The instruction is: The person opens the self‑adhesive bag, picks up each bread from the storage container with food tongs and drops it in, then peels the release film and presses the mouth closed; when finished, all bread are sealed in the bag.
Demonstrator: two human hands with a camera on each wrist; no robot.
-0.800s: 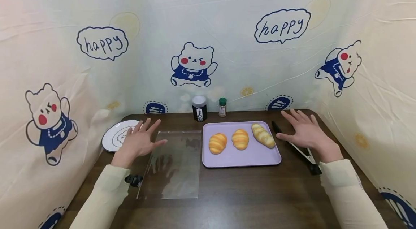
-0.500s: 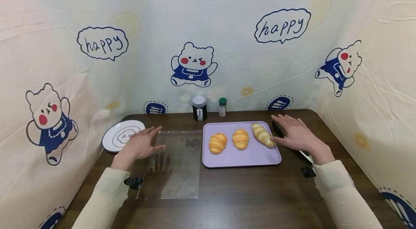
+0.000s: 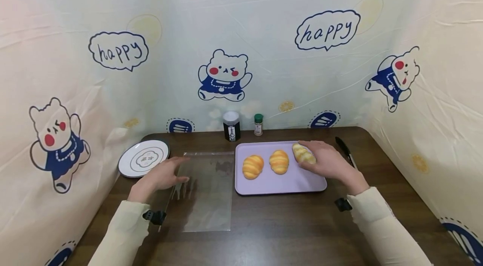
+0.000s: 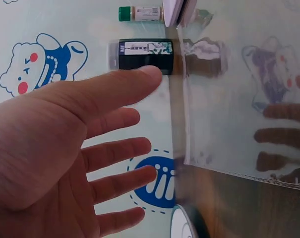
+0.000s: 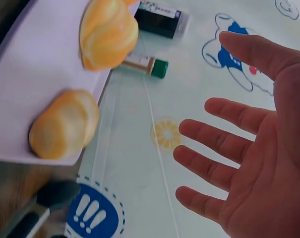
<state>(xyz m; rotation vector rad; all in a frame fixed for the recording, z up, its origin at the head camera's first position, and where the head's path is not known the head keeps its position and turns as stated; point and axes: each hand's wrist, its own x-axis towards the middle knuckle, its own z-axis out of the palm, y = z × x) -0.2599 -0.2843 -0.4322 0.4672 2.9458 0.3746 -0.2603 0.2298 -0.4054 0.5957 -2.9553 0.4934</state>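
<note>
My right hand (image 3: 326,160) is over the right end of a lilac tray (image 3: 277,184), its fingers overlapping a long pale-yellow bread roll (image 3: 303,153) in the head view. In the right wrist view the fingers are spread and relaxed, apart from that roll (image 5: 65,126), with nothing in them. Two rounder orange-yellow bread rolls (image 3: 253,167) lie on the same tray. My left hand (image 3: 160,175) hovers near the left edge of a flat clear plastic bag (image 3: 207,203). Its fingers are loosely extended in the left wrist view and hold nothing.
A white plate (image 3: 128,163) with a dark rim lies at the back left. Behind the tray stand a black jar (image 3: 232,127) with a white lid and a small green-capped bottle (image 3: 258,125). Black-ended tongs (image 3: 343,148) lie right of the tray, partly behind my right arm.
My right hand has moved left, from above the tongs to over the long bread roll. My left hand has lowered slightly, uncovering more of the plate.
</note>
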